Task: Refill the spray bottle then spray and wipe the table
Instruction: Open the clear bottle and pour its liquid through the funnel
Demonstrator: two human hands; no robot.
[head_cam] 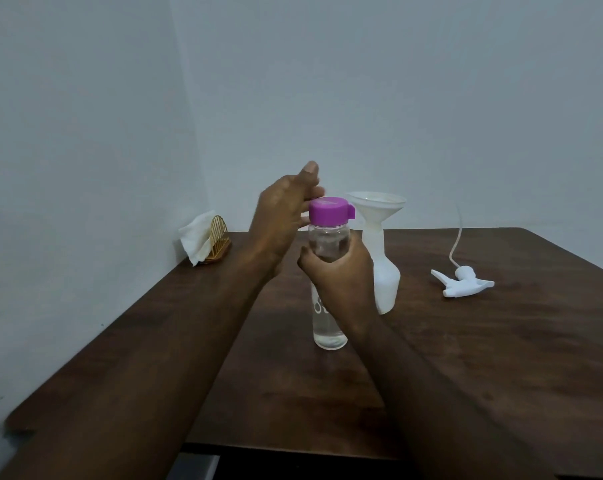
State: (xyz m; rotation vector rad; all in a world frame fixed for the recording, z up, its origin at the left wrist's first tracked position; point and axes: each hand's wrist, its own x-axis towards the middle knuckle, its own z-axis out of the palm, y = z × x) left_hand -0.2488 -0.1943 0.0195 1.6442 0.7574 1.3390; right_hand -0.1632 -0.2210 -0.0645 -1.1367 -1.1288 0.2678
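A clear water bottle [329, 327] with a purple cap [330, 211] stands on the dark wooden table [483, 341]. My right hand [338, 271] grips its middle. My left hand [282, 216] is beside the cap, fingers apart and touching its left side. Just behind stands the white spray bottle [386, 282] with a white funnel [376, 206] in its neck. The spray head [461, 282] with its dip tube lies on the table to the right.
A gold napkin holder [218, 245] with white napkins [197, 237] sits at the far left corner against the wall. The table's left edge runs close to the wall; its front edge is near me.
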